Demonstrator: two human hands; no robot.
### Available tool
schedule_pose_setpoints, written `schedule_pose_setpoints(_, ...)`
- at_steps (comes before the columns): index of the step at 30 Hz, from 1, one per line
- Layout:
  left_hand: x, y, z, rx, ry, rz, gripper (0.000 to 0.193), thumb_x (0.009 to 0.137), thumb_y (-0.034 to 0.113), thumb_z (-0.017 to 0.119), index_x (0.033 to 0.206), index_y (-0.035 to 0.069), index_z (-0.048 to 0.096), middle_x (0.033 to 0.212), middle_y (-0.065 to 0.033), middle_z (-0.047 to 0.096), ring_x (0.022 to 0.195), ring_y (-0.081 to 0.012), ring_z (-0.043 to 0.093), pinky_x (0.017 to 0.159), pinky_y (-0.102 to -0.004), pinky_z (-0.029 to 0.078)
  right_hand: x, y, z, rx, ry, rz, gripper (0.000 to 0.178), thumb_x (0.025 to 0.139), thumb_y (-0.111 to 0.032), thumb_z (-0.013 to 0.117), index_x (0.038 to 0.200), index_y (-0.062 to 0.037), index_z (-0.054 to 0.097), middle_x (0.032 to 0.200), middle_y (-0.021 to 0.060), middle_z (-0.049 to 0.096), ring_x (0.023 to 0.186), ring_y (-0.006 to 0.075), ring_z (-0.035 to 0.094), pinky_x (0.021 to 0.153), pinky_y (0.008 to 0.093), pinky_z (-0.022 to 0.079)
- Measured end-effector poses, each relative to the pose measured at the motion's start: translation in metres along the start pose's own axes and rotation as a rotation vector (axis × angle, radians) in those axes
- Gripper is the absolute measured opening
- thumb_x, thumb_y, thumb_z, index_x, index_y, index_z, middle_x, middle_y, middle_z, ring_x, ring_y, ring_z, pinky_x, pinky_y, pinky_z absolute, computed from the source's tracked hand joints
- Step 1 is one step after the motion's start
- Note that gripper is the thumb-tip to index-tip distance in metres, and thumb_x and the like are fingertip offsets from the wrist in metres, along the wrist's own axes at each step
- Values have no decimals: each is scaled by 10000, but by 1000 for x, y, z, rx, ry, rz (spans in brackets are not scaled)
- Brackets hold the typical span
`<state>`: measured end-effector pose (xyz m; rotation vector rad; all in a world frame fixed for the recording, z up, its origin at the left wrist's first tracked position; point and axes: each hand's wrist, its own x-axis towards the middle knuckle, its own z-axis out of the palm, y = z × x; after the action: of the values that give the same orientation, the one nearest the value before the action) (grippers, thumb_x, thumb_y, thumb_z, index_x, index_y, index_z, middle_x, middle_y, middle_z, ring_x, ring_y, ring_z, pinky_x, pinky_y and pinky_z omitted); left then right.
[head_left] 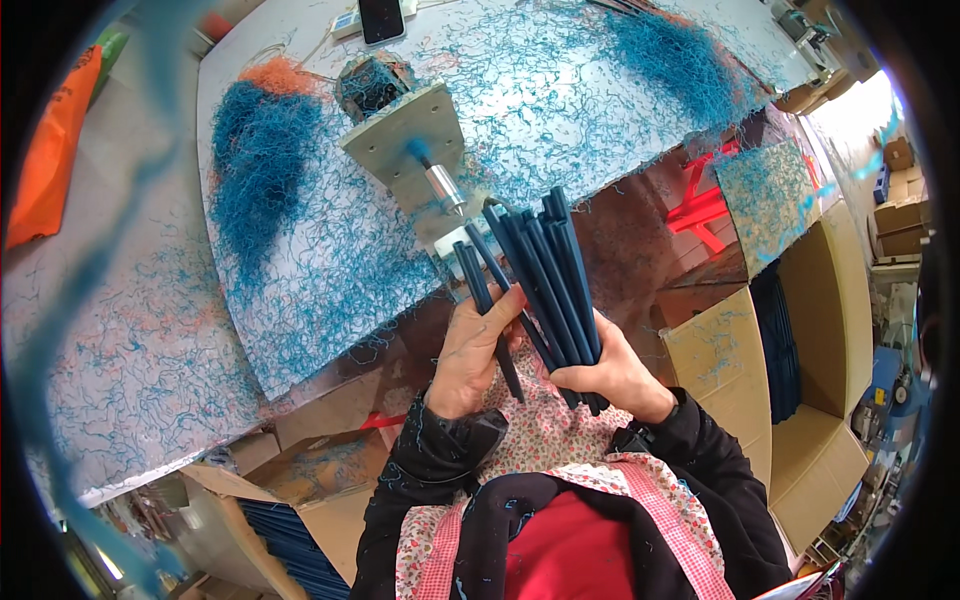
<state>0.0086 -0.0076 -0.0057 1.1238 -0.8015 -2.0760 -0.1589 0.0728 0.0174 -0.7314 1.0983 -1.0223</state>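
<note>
My right hand is closed around a bundle of slim dark blue rods, their upper ends fanned out and pointing away from me. In my left hand, two or so similar rods are pinched between thumb and fingers, tilted beside the bundle. Just beyond the rods' far ends is a metal spindle tip, sticking out of a pale mounting plate. The motor body behind that plate is covered in shavings. How many rods each hand grips cannot be counted exactly.
Curly blue shavings lie over the white table, with a blue and orange heap at left and another heap at far right. A phone lies at the back. Cardboard boxes with dark rods inside stand below on both sides.
</note>
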Motion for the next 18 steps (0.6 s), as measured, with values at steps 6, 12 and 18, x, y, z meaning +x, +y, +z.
schedule_pose_setpoints(6, 10, 5, 2, -95, 92, 32, 272, 902, 315, 691, 990, 60, 656, 810, 3, 638, 586, -44, 512, 495, -192, 372, 18, -7, 9, 111, -30, 19, 611, 728, -41, 714, 1292, -14, 481, 1016, 21, 602, 865, 83, 573, 759, 257, 493)
schedule_pose_setpoints(12, 12, -7, 8, -200, 79, 132, 290, 932, 315, 645, 1006, 35, 650, 858, -30, 664, 640, -81, 598, 511, -215, 451, 3, 11, 18, -149, -48, -50, 608, 734, -45, 745, 1266, -11, 454, 912, 20, 563, 787, 79, 567, 676, 258, 489)
schedule_pose_setpoints(18, 2, 0, 23, -192, 112, 90, 178, 960, 225, 601, 1026, 70, 659, 843, -14, 672, 676, -84, 623, 549, -230, 486, -7, 4, 2, -55, -29, -10, 733, 719, -22, 759, 1367, -11, 416, 1147, 68, 610, 1002, 107, 588, 852, 266, 498)
